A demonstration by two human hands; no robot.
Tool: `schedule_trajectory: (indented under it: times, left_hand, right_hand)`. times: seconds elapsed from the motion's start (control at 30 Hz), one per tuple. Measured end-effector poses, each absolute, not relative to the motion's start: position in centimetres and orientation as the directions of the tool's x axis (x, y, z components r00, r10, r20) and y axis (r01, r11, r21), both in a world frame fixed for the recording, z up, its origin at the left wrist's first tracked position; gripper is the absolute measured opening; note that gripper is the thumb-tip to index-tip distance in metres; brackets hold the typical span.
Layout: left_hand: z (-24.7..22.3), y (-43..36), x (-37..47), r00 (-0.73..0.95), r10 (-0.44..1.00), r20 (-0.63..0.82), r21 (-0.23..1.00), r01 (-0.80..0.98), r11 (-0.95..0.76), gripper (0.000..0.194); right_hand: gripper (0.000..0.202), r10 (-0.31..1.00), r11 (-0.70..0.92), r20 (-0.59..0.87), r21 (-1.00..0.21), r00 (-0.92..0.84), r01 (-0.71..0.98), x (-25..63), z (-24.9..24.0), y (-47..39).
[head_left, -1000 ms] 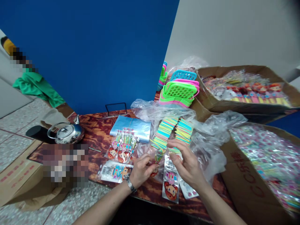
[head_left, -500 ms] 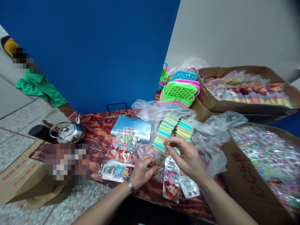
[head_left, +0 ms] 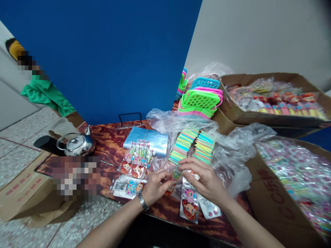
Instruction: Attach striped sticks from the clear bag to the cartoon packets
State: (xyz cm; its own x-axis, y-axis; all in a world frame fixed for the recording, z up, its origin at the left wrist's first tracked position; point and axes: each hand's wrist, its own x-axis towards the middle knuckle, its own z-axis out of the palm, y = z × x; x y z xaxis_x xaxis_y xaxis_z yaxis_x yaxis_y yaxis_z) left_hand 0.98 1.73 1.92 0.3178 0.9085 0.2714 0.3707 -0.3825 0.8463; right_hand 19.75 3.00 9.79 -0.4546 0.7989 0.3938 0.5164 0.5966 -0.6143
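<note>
Between my hands is a small clear plastic packet with yellow-green sticks in it. My left hand, with a metal watch on the wrist, pinches its lower left side. The bent fingers of my right hand close on its upper end; the fingertips are partly hidden. Below my right hand lies a printed packet with a cartoon face, beside a white-backed packet. Left of my left hand lies another printed packet. Behind my hands are rows of coloured sticks on clear plastic.
Filled packets lie before a stack of blue plastic bags. Green and pink baskets stand at the back. Open cartons of packets flank the right side. A metal kettle stands left; a person in green is beyond.
My right hand has come down from above the packet, its fingers now lower and closer to my left hand. The view has shifted slightly.
</note>
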Motion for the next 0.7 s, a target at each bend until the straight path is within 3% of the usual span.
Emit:
schedule_trajectory:
  times: [0.13, 0.33, 0.53, 0.7]
  left_hand:
    - [1.45, 1.61, 0.96, 0.325, 0.908, 0.266, 0.850, 0.365, -0.379, 0.017]
    - [1.38, 1.63, 0.84, 0.330, 0.907, 0.262, 0.842, 0.381, -0.382, 0.016]
    - [1.75, 1.47, 0.89, 0.342, 0.903, 0.261, 0.881, 0.298, -0.368, 0.018]
    - [2.24, 1.41, 1.16, 0.312, 0.941, 0.132, 0.939, 0.266, -0.220, 0.019]
  right_hand:
    - [0.013, 0.793, 0.594, 0.331, -0.609, -0.511, 0.526, 20.08, 10.00, 3.01]
    - [0.015, 0.788, 0.605, 0.369, -0.612, -0.492, 0.510, 20.20, 9.99, 3.04]
    - [0.016, 0.790, 0.583, 0.301, -0.639, -0.534, 0.502, 19.83, 9.91, 3.13]
    - [0.016, 0.842, 0.525, 0.290, -0.637, -0.455, 0.564, 19.84, 10.03, 3.26]
